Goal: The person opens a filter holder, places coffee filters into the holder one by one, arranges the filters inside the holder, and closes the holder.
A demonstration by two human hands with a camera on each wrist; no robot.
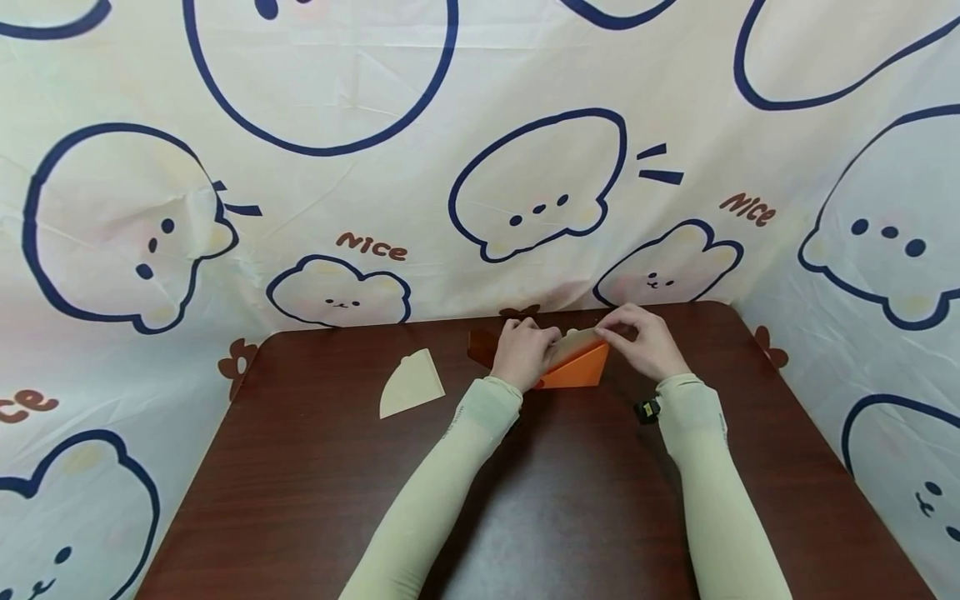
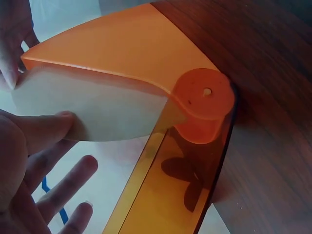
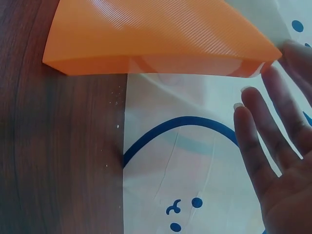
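Note:
A wedge-shaped orange case [image 1: 577, 369] stands near the table's back edge, its amber see-through lid [image 2: 168, 195] swung out on a round hinge [image 2: 204, 92]. Pale, fan-shaped paper, apparently a coffee filter [image 2: 107, 107], sits partly in the case's opening. My left hand [image 1: 522, 354] pinches the paper's curved edge between thumb and index finger, the other fingers spread. At the case's far tip, my right hand [image 1: 647, 342] pinches the paper's other corner, its remaining fingers loosely extended. Another fan-shaped coffee filter [image 1: 412, 385] lies flat on the table, left of the left hand.
The dark brown wooden table [image 1: 592, 500] has rounded back corners. A cream cloth [image 1: 420, 217] printed with blue-outlined cartoon figures hangs behind it and along both sides. A small dark device [image 1: 647, 411] is on the right wrist.

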